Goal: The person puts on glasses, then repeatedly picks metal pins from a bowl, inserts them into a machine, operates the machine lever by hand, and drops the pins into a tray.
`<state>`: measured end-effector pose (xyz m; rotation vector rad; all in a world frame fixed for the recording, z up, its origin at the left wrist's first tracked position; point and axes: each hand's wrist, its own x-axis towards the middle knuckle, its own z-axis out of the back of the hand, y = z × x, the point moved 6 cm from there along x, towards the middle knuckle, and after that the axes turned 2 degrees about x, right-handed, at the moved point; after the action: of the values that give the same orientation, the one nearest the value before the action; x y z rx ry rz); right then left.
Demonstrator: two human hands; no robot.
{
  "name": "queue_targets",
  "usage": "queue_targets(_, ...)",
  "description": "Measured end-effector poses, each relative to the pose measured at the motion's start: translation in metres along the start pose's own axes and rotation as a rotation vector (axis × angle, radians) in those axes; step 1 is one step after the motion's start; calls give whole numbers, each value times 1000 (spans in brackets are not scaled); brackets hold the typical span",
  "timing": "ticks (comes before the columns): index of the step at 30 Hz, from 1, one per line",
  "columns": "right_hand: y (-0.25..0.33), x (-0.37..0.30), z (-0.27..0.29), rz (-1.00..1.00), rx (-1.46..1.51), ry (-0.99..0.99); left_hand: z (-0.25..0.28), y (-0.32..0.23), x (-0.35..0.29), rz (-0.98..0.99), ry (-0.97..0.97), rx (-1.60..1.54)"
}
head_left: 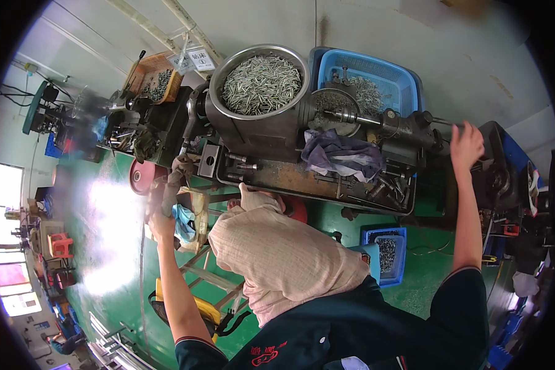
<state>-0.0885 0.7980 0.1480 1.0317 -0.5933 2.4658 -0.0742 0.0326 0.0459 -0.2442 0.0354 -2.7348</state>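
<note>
My left hand (161,223) is closed around the lower end of a grey-brown wrapped lever (174,184), which hangs from the left end of a bench machine (256,134). Far to the right, my right hand (467,148) has its fingers bent at the end of a thin metal rod handle (443,121) on the machine's tailstock (401,125). Between them, a spindle nose (344,116) stands over a round tray. On top of the machine sits a steel bowl (214,92) full of small metal pins (262,85).
Behind the spindle stands a blue basket (404,77) holding more metal pieces. A dark rag (342,154) lies over the machine bed, with loose tools at its right. A beige cloth (283,246) covers my lap. Blue bins (401,271) with small dark parts sit on the green floor.
</note>
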Motion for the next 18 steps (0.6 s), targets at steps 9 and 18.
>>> queue_targets(9, 255, 16, 12, 230, 1115, 683, 9, -28, -39, 99, 12, 4)
queue_targets(18, 305, 5, 8, 277, 1230, 962, 19, -81, -84, 115, 97, -123)
